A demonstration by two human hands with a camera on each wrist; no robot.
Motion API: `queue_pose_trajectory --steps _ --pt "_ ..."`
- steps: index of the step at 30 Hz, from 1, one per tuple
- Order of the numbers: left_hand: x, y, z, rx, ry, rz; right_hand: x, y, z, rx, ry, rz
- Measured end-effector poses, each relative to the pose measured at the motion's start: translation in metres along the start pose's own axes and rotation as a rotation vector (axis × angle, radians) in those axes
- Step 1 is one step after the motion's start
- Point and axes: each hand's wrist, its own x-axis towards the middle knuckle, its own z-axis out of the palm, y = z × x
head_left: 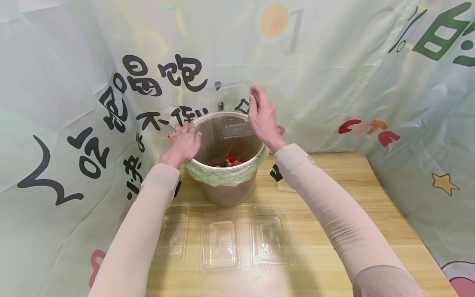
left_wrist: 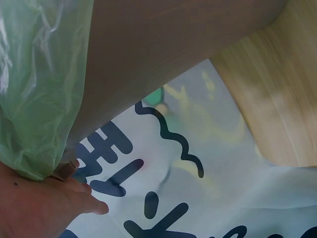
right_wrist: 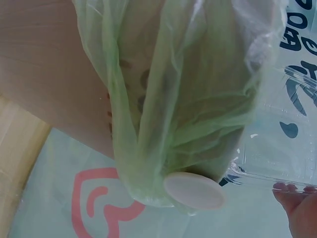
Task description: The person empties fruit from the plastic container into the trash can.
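Observation:
A brown bin (head_left: 230,192) with a pale rim and a green plastic bag liner (head_left: 219,176) stands on the wooden table. Small red and dark round pieces (head_left: 231,161) lie at its bottom; their kind cannot be told. My left hand (head_left: 182,144) rests on the left side of the rim, fingers stretched out over it; in the left wrist view, it touches the liner's folded edge. With my right hand (head_left: 264,117) I pinch a clear plastic container (right_wrist: 272,134) by its edge, above the far right part of the rim. The container looks see-through and its outline is faint.
Several clear plastic trays stand in a row before the bin: left tray (head_left: 174,231), middle tray (head_left: 221,243) and right tray (head_left: 271,237). Another clear piece (head_left: 283,185) is partly behind my right forearm. Printed cloth walls (head_left: 326,95) close off the back and sides.

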Motion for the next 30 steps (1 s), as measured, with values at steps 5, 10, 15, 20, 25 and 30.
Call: queue_pose_trajectory --steps 5,10,15,20,25,30 --pt "0.001 0.001 0.0 0.008 0.003 0.004 0.003 0.001 -0.004 0.049 0.005 0.015" --pt "0.001 0.0 0.0 0.005 0.001 0.002 0.006 0.004 -0.011 0.076 0.013 0.064" --pt "0.001 -0.001 0.0 0.011 0.0 0.002 0.009 0.009 -0.021 0.096 0.04 0.102" --pt "0.001 -0.001 0.001 0.01 -0.003 0.003 0.008 0.017 -0.035 0.126 0.06 0.138" --pt "-0.001 0.0 0.0 0.005 -0.005 -0.002 0.005 0.027 -0.05 0.138 0.1 0.166" --pt "-0.001 0.001 -0.001 0.001 -0.005 0.001 0.002 0.034 -0.065 0.143 0.136 0.197"
